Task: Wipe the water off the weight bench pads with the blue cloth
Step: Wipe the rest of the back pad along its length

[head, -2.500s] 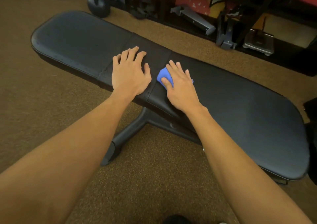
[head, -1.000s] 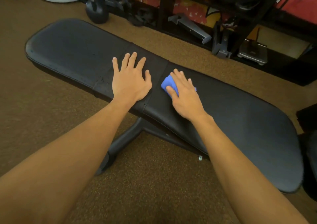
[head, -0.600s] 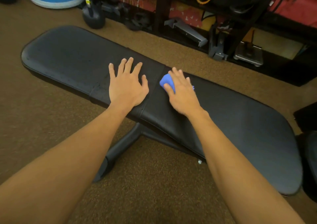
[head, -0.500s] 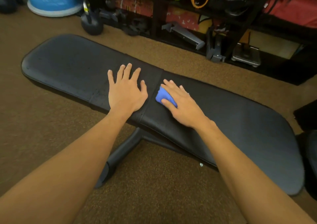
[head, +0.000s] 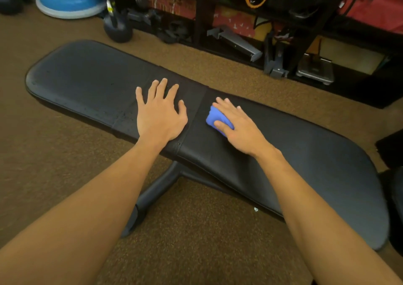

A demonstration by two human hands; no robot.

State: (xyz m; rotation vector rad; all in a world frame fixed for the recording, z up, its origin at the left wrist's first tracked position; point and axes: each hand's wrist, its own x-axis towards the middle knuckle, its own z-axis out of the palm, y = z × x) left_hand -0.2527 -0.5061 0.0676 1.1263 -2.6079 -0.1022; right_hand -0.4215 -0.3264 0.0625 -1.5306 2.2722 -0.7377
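Your left hand (head: 161, 119) has not moved: it stays flat on the bench (head: 87, 81), fingers spread wide. Your right hand (head: 238, 128) has swung round since a second ago, so its fingers (head: 224, 105) now aim at the seam (head: 199, 110). The blue cloth (head: 214, 117) lies bunched under those fingers, thumb on its near edge, seemingly pressed rather than pinched. Small droplets (head: 125, 119) speckle the bench just outside your left little finger.

No readable text, labels, brands or numbers anywhere.
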